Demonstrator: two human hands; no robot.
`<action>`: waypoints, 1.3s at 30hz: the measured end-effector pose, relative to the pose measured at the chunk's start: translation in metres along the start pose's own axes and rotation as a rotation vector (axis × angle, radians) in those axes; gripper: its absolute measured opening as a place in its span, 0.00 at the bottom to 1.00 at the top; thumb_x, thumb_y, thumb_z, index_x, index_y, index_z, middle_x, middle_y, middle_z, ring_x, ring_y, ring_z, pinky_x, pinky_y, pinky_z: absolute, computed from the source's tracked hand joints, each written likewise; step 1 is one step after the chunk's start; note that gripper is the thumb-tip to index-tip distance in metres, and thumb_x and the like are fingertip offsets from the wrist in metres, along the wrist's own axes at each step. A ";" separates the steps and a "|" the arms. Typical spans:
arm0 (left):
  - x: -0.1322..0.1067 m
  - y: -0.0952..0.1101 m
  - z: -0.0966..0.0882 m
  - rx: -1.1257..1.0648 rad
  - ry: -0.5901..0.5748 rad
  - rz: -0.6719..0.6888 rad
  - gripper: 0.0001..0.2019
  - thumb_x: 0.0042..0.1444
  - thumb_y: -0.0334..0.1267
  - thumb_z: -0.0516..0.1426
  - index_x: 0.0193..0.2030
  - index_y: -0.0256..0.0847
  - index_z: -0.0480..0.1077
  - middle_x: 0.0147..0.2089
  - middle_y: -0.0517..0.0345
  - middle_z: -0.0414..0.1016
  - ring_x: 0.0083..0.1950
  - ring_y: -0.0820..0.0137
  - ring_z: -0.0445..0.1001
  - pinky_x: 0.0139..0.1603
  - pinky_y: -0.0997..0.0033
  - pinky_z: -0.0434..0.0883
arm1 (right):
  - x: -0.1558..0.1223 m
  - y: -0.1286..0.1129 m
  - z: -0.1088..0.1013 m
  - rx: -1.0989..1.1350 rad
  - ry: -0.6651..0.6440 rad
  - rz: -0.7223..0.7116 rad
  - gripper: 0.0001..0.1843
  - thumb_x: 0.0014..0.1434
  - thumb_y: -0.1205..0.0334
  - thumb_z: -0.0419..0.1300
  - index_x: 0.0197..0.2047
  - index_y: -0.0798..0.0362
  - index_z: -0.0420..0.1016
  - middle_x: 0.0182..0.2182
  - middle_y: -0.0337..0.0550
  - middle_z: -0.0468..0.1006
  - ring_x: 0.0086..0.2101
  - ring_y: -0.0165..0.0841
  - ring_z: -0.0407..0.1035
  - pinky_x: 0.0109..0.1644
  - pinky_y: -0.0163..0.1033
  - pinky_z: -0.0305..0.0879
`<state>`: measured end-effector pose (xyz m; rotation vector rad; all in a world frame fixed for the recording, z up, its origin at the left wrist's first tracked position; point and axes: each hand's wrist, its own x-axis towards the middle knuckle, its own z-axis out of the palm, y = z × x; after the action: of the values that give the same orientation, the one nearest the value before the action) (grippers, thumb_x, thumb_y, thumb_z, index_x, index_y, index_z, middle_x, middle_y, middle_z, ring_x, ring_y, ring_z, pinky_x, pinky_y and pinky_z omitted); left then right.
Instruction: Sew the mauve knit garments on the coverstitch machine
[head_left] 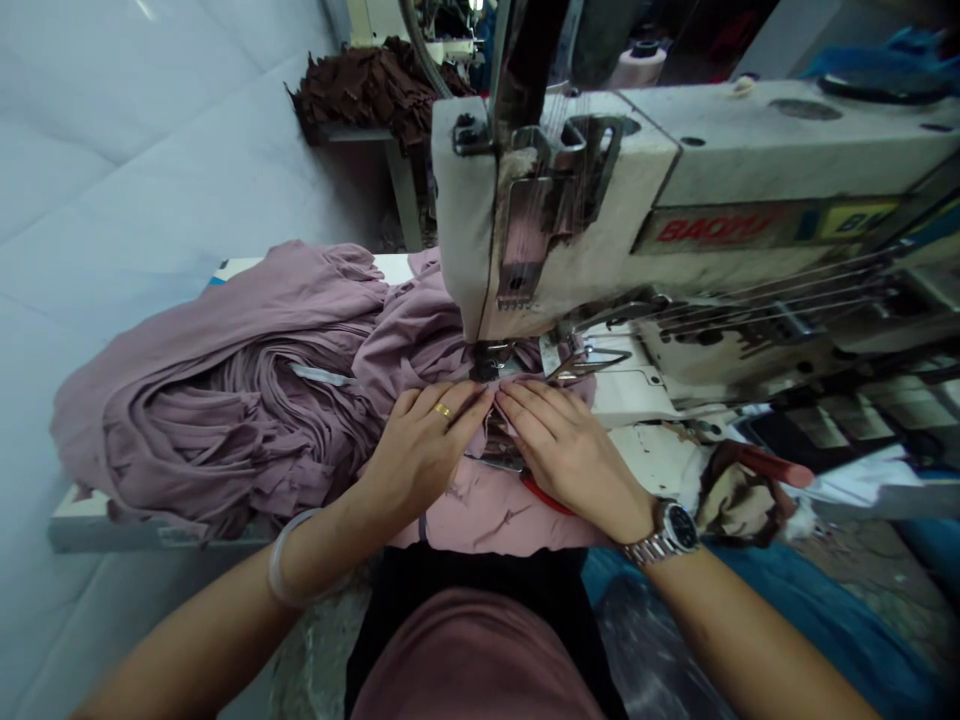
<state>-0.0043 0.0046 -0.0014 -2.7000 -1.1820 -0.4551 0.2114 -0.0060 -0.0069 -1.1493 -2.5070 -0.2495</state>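
Observation:
Both my hands meet at the front of the sewing machine's presser foot [491, 360]. My left hand [420, 440], with a gold ring, is closed on the edge of the mauve fabric [420, 330], just left of the foot. Beside it, my right hand [574, 450] pinches the same fabric, fingers pressed together and pointing at the foot. The fingertips nearly touch, and a small fold of cloth shows between them. Both thumbs are mostly hidden. The sewing machine [585, 200] rises over the fingertips, and the needle is hard to make out.
A thick pile of mauve fabric pieces [225, 420] covers the table's left side. Pink padding [495, 510] lines the front edge, with a red-handled tool [547, 492] by my right hand. Scraps [742, 500] lie right. Brown cloth [367, 95] is heaped behind.

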 end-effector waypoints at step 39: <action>0.000 -0.015 0.000 -0.117 0.116 0.169 0.12 0.66 0.31 0.52 0.54 0.36 0.71 0.55 0.49 0.75 0.56 0.62 0.72 0.55 0.58 0.69 | 0.012 -0.013 0.005 0.108 0.196 0.032 0.13 0.62 0.69 0.56 0.49 0.61 0.74 0.46 0.52 0.78 0.48 0.40 0.67 0.51 0.48 0.67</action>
<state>-0.0153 0.0151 -0.0005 -2.7980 -0.9147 -0.6640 0.1930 -0.0042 -0.0071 -1.0667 -2.3009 -0.2053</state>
